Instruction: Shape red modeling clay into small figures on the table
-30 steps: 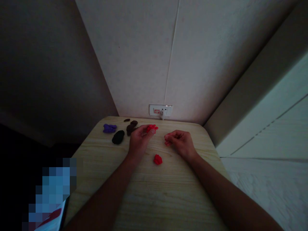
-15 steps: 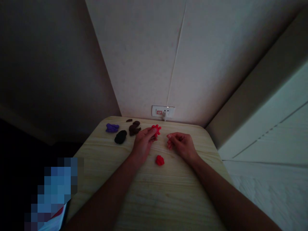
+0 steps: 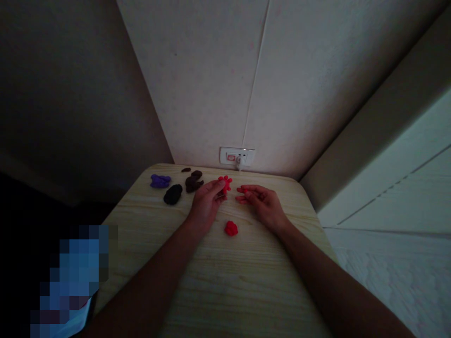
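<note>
My left hand (image 3: 207, 197) is closed on a red clay shape (image 3: 225, 183) with small round knobs around its rim, held above the table. A short way to the right, my right hand (image 3: 260, 202) pinches a small red bit of clay (image 3: 245, 191) between thumb and fingers. The two hands are apart. On the table between my forearms sits a red clay lump (image 3: 231, 228), touched by neither hand.
Left of my left hand lie brown clay pieces (image 3: 193, 183), a black clay lump (image 3: 173, 194) and purple clay (image 3: 160, 181). The wooden table (image 3: 243, 277) meets a wall with a socket (image 3: 237, 156) holding a plug. A pixelated screen (image 3: 73, 277) is at lower left.
My right hand has come slightly closer to the left, its fingers straighter, and the small red bit now shows at its fingertips. The view has shifted slightly.
</note>
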{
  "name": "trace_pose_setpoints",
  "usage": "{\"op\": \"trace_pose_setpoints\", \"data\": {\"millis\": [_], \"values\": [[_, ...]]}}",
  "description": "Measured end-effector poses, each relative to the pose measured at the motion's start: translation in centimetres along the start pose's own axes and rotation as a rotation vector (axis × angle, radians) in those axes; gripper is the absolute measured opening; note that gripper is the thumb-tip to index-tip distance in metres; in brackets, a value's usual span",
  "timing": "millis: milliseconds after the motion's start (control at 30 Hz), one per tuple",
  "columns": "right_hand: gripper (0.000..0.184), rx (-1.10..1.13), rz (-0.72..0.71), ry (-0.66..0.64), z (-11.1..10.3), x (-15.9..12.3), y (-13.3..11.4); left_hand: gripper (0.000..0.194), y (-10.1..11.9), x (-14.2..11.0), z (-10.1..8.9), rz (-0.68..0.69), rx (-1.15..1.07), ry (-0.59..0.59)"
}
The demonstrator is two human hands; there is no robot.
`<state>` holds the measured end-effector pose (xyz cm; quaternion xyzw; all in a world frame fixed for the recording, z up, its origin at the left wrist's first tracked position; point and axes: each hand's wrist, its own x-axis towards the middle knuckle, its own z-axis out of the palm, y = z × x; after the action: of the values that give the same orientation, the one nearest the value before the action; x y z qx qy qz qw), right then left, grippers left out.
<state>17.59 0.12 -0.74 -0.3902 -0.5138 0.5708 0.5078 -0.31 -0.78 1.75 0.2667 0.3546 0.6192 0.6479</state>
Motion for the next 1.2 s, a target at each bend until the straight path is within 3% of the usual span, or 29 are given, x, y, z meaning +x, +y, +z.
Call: {"op": "trace_pose_setpoints", "data": {"millis": [333, 633, 900, 1200], "values": [[0.036, 0.029, 0.022, 0.024, 0.07, -0.01, -0.21, 0.030, -0.11, 0.09, -0.07, -0.016, 0.020, -0.017], [0.025, -0.016, -0.070, 0.088, 0.23, -0.15, -0.54, 0.027, -0.52, 0.06, -0.16, -0.033, 0.032, -0.081], [0.032, 0.220, 0.100, 0.169, 0.31, -0.06, -0.67, 0.031, -0.42, -0.04, -0.06, -0.066, 0.052, -0.047], [0.032, 0.184, 0.066, 0.184, 0.52, -0.23, -0.77, 0.029, -0.42, -0.04, -0.10, -0.047, 0.057, -0.064]]}}
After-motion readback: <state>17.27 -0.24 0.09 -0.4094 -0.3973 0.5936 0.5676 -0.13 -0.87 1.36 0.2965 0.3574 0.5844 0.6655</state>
